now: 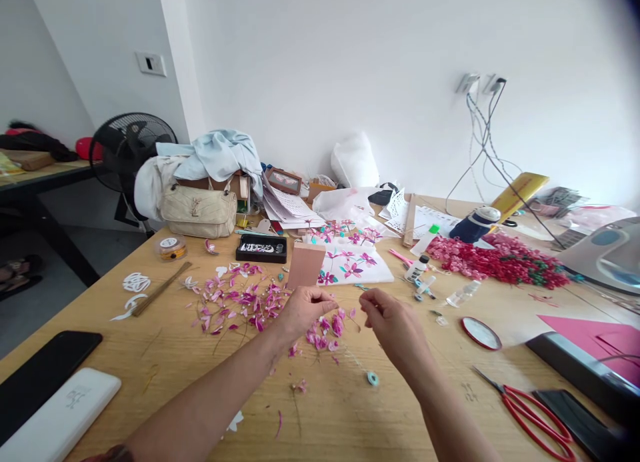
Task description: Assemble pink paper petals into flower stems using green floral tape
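Note:
Over the middle of the table, my left hand (306, 310) is closed in a pinch, thumb against fingers. A short gap to its right, my right hand (393, 319) is also closed with fingertips pressed together. Whatever they pinch is too fine to make out. Pink petals (265, 299) with thin stems lie loose to the left of and below my left hand. A small turquoise ring-shaped piece (373, 379) rests below the gap, a faint strand running up from it. Behind my hands stand a pink-brown card (306, 265) and a white sheet with pink and turquoise flowers (370, 272).
Red-handled scissors (537, 415) and a round red-rimmed lid (481, 333) lie at right. Small bottles (417, 269) and a heap of pink-red flowers (490, 255) are behind. A white power bank (65, 415) and black phone (47, 362) lie front left; a beige handbag (199, 211) stands farther back.

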`<state>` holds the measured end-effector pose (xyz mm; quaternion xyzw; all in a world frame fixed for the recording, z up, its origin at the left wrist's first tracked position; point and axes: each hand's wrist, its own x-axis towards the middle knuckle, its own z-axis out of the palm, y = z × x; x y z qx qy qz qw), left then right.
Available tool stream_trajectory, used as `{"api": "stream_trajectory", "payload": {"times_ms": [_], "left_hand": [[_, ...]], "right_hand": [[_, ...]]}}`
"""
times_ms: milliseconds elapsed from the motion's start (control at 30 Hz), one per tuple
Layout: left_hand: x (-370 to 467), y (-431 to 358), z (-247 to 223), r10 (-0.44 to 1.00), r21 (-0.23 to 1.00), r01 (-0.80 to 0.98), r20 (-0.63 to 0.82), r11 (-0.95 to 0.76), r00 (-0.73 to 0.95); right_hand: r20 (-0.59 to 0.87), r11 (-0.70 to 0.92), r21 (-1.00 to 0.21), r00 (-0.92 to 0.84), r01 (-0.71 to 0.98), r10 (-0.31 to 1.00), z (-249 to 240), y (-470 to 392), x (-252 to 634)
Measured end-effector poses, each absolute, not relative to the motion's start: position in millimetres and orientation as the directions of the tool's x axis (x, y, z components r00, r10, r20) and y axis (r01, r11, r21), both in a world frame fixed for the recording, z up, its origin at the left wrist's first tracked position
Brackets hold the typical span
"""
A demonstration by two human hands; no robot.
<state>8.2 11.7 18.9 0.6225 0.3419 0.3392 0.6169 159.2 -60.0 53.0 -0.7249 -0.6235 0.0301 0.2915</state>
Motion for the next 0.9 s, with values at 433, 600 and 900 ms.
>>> {"api": "stream_trajectory", "payload": {"times_ms": [433, 600, 900], "left_hand": [[0.8, 14.6, 18.7, 0.603, 0.861, -0.183, -0.166, 0.474, 0.780], [1.0, 14.1, 19.6, 0.600, 0.873, -0.138, -0.199, 0.467, 0.775], [8.5, 8.0, 16.0, 0.706, 0.884, 0.055, 0.333, -0.465, 0.625]], "right_hand": [[0.506, 0.426, 0.118, -0.424, 0.897, 0.751, 32.8, -64.6, 161.2], [0.445, 0.501, 0.004, -0.450, 0.865, 0.774, 41.2, -64.1, 164.7], [0.273, 0.080, -0.692, 0.158, 0.718, 0.949, 30.1, -57.0, 149.0]]}}
